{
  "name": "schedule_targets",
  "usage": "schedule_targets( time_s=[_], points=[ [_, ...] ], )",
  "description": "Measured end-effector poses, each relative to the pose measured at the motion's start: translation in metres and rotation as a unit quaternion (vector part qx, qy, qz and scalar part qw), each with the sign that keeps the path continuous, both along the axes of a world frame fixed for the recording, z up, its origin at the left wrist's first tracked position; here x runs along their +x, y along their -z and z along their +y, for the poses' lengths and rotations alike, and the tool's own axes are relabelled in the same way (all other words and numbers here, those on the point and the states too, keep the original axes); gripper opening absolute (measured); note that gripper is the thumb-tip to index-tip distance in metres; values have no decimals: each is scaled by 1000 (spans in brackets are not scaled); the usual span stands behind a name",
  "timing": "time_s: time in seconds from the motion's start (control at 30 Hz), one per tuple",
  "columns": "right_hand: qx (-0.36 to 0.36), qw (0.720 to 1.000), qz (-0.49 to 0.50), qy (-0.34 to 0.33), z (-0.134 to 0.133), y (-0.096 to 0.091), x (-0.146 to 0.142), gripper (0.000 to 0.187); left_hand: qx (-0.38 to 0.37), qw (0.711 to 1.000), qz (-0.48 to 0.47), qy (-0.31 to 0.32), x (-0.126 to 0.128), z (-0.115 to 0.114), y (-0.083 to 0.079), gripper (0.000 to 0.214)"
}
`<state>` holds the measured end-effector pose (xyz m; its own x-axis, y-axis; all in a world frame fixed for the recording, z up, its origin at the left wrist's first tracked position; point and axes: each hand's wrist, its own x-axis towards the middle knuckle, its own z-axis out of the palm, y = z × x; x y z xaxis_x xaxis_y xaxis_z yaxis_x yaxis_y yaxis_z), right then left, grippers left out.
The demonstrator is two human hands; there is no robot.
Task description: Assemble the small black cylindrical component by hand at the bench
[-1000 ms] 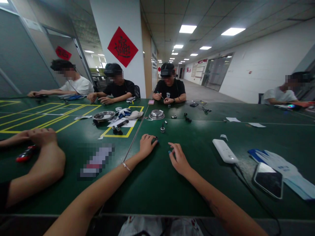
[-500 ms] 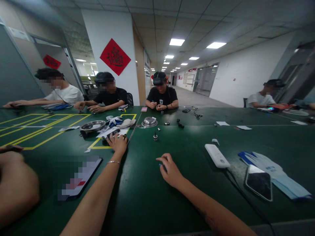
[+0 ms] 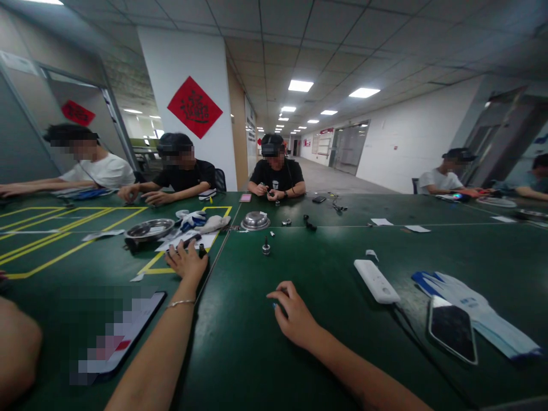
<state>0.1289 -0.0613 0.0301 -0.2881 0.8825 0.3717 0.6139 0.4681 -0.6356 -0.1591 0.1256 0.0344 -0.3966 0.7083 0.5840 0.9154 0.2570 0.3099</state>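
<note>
My left hand, wearing a bracelet, reaches over dark objects by the yellow tape with its fingers spread. A small dark cylinder stands next to its thumb side; whether they touch is unclear. A black object lies partly hidden beyond the fingertips. My right hand is over the green table, fingers loosely bent and apart, with nothing in them. Ahead of it a small metal piece with an upright dark pin stands on the table.
A metal dish, gloves and an upturned metal bowl lie farther off. Phones flank my arms. A power strip with a cable and a glove are at right. Several people sit around; a forearm intrudes at left.
My left hand has shifted left over the dark objects. My right hand keeps much the same pose. The view has turned slightly, and the neighbour's arm has drawn back left.
</note>
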Motion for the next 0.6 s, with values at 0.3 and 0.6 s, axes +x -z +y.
schedule_targets(
  time_s=[0.3, 0.6],
  points=[
    [-5, 1000, 11, 8, 1, 0, 3, 32, 4, 1000, -22, 2, -2, -1, 3, 63],
    [-37, 999, -2, 21, 3, -3, 4, 33, 14, 999, -50, -6, 0, 0, 0, 63]
  ],
)
